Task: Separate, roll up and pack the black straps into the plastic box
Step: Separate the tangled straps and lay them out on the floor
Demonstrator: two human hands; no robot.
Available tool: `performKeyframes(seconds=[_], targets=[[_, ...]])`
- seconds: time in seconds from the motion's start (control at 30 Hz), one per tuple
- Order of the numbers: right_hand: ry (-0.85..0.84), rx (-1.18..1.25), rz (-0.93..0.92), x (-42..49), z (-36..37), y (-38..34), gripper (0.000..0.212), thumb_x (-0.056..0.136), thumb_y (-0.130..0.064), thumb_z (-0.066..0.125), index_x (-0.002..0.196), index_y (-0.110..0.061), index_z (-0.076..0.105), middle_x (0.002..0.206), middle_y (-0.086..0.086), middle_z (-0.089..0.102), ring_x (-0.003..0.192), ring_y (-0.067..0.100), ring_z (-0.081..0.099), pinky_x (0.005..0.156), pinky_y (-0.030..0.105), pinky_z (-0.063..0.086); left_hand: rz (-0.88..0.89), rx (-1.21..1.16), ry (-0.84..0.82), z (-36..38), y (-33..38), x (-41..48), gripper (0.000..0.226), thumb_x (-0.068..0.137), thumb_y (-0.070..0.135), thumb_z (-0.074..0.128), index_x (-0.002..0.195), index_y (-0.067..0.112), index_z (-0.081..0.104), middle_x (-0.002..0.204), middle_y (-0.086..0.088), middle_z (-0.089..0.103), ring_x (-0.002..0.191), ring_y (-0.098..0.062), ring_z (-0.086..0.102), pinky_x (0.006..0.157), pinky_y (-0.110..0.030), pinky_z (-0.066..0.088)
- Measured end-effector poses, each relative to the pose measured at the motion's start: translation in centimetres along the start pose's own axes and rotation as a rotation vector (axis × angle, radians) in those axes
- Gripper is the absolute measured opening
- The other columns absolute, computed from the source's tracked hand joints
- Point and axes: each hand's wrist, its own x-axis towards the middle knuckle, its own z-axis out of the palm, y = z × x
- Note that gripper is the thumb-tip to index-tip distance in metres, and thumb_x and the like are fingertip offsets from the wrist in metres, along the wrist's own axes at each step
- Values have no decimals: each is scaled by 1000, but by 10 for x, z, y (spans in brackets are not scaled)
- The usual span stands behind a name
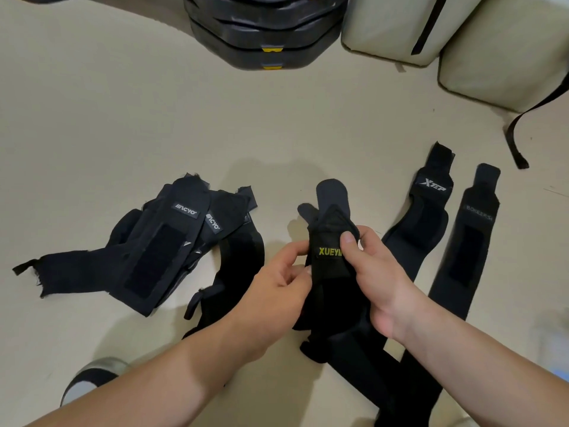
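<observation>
Both my hands hold one black strap with yellow lettering [328,272] above the beige floor. My left hand [277,285] pinches its left edge with curled fingers. My right hand [374,272] grips its right side, thumb pressed over the lettering. The strap's tail hangs down toward me between my forearms. A tangled pile of black straps [160,251] lies to the left. Two separate black straps [421,223] [468,241] lie flat and stretched out to the right. No plastic box is visible.
A stack of black cases with yellow clips [264,32] stands at the back centre. Beige cushioned bags [505,47] with a loose black strap [514,143] sit at the back right. A grey and black shoe [89,380] shows at the lower left.
</observation>
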Motion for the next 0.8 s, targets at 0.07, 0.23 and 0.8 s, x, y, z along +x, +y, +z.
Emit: performKeyframes(seconds=[0.07, 0.23, 0.8], targets=[[0, 13, -3, 0, 2, -2, 19, 110, -36, 55, 123, -26, 62, 112, 17, 77, 100, 35, 76, 87, 54, 64, -16, -76, 12, 3, 3, -1, 30, 114, 24, 43, 122, 41, 67, 89, -12, 70, 75, -14, 63, 64, -24, 52], [-19, 29, 120, 2, 7, -12, 42, 109, -49, 52, 130, -18, 69, 122, 18, 76, 110, 36, 76, 99, 56, 59, 39, -1, 20, 14, 10, -3, 17, 112, 29, 48, 119, 34, 62, 89, 16, 73, 80, 8, 67, 69, -11, 51], [238, 375, 60, 56, 20, -80, 46, 111, -46, 47, 135, -11, 64, 107, 14, 82, 91, 30, 81, 83, 53, 65, -219, 10, -249, -17, 19, 16, 42, 92, 18, 81, 130, 26, 67, 117, -2, 79, 113, -25, 75, 102, -47, 59]])
